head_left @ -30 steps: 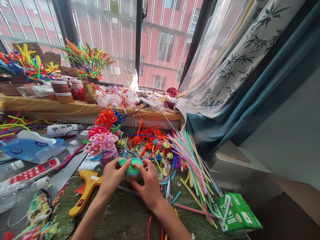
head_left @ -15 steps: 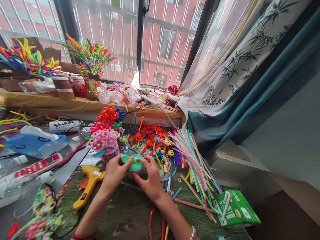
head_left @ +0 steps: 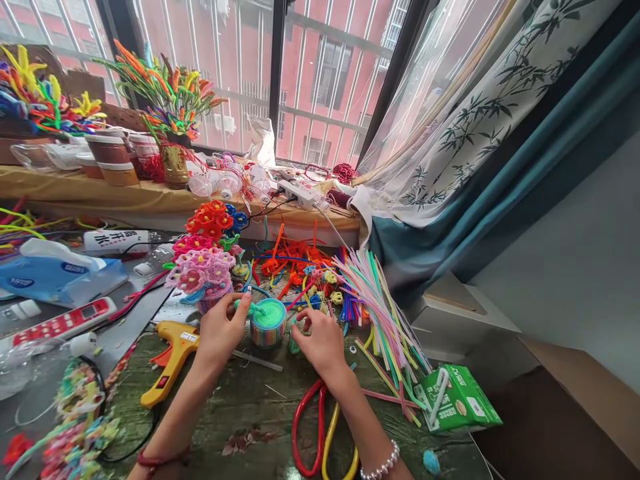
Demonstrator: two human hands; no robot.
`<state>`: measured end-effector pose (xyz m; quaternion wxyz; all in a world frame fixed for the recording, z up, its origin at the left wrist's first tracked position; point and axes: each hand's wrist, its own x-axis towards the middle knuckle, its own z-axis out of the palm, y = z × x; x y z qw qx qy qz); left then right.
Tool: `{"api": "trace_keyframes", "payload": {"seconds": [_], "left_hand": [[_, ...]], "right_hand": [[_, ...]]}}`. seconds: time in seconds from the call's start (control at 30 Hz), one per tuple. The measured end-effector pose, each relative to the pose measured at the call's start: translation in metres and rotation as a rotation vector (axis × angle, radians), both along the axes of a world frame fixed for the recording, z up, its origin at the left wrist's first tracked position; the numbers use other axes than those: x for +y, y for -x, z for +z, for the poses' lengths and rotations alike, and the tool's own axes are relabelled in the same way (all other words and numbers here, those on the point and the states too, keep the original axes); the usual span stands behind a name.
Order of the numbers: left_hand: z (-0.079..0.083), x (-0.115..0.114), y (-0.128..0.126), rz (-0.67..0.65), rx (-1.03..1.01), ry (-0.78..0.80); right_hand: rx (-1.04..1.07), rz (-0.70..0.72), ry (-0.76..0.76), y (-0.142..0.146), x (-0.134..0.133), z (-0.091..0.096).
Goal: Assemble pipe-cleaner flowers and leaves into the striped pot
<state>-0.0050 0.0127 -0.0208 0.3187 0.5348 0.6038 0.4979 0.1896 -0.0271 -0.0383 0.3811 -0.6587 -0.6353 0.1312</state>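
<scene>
My left hand (head_left: 223, 327) pinches a piece of green fuzzy pipe cleaner (head_left: 256, 309) at the left rim of a small round pot. This pot (head_left: 269, 327) has striped, multicoloured sides and a coiled green top, and stands upright on the table. To its right, my right hand (head_left: 320, 340) has its fingers curled together, apart from the pot. A bit of green shows at its fingertips; what it is I cannot make out. Scissors (head_left: 309, 430) with red and yellow handles lie partly under my right forearm. A yellow glue gun (head_left: 173, 360) lies left of my left hand.
Pink and red pipe-cleaner flowers (head_left: 203, 267) stand behind my left hand. Loose pipe cleaners (head_left: 377, 307) spread at right, beside a green carton (head_left: 463, 400). A tissue pack (head_left: 60, 273) and a red-and-white power strip (head_left: 65, 323) lie left. Behind is a cluttered windowsill (head_left: 150, 200).
My right hand has left the pot's top and moved right and down. My left hand has shifted slightly left, still at the green piece. The coiled top is now uncovered, and the view has tilted slightly.
</scene>
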Motion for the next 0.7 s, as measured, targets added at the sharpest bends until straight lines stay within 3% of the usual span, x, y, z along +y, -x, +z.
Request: {"api": "trace_keyframes", "payload": {"seconds": [0.27, 0.4, 0.53, 0.7], "left_hand": [[0.007, -0.003, -0.002, -0.130, -0.150, 0.026], [0.009, -0.005, -0.004, -0.183, -0.185, 0.022], [0.006, -0.005, -0.005, -0.184, -0.174, 0.010], [0.005, -0.004, -0.005, -0.190, -0.167, 0.009]], "right_hand": [[-0.247, 0.186, 0.215, -0.002, -0.009, 0.006], [-0.188, 0.191, 0.168, -0.002, -0.006, 0.001], [-0.060, 0.094, 0.091, -0.007, 0.000, -0.001], [0.206, 0.041, 0.054, -0.024, 0.009, 0.016]]}}
